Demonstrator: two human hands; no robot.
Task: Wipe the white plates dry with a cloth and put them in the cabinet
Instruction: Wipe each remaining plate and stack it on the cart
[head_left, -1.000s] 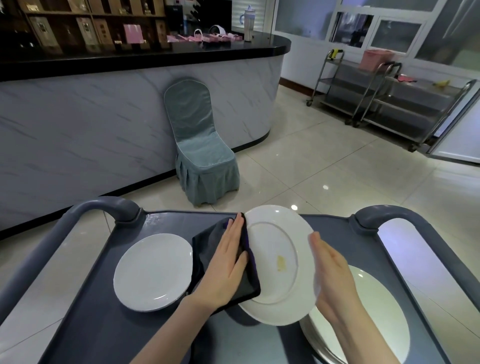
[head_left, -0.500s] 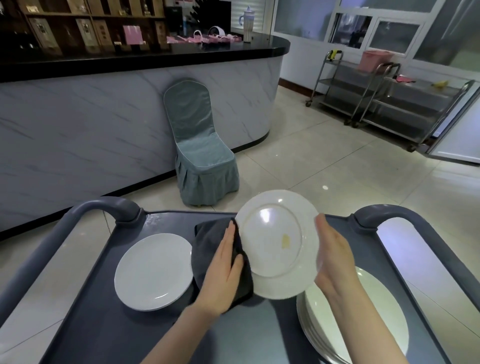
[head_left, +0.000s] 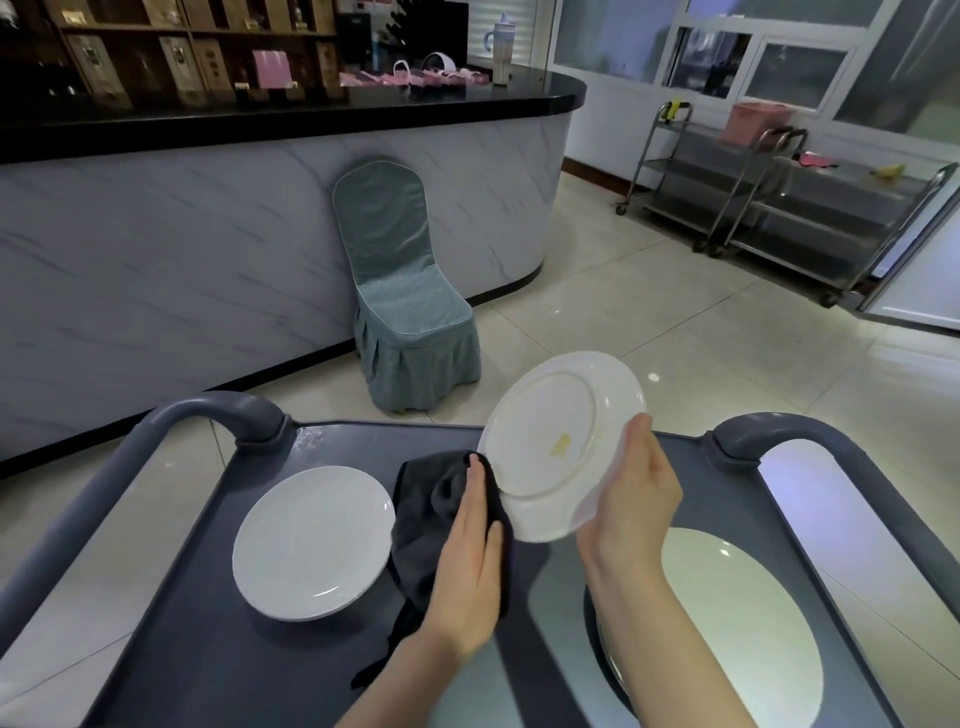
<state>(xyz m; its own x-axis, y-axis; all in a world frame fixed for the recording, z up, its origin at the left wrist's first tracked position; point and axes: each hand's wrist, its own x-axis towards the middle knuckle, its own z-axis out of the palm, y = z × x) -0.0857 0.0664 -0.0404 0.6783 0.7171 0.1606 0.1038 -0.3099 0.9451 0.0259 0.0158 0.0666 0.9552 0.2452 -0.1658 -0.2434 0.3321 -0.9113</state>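
My right hand (head_left: 631, 493) grips the rim of a white plate (head_left: 556, 441), tilted up so its underside with a small yellowish mark faces me. My left hand (head_left: 470, 540) holds a dark cloth (head_left: 426, 509) against the plate's lower left edge. A single white plate (head_left: 311, 540) lies flat on the left of the grey cart tray (head_left: 171, 649). A stack of white plates (head_left: 748, 629) sits on the tray at the right, partly hidden by my right forearm. No cabinet is in view.
The cart's two curved grey handles (head_left: 208, 415) (head_left: 810, 436) rise at the far corners. Beyond stand a covered teal chair (head_left: 405, 296), a marble-fronted counter (head_left: 208, 249) and steel trolleys (head_left: 789, 208) at the right on a tiled floor.
The held plate has risen and tipped more upright, moving right and away from me. The cloth hand slid from the plate's face to its lower left edge.
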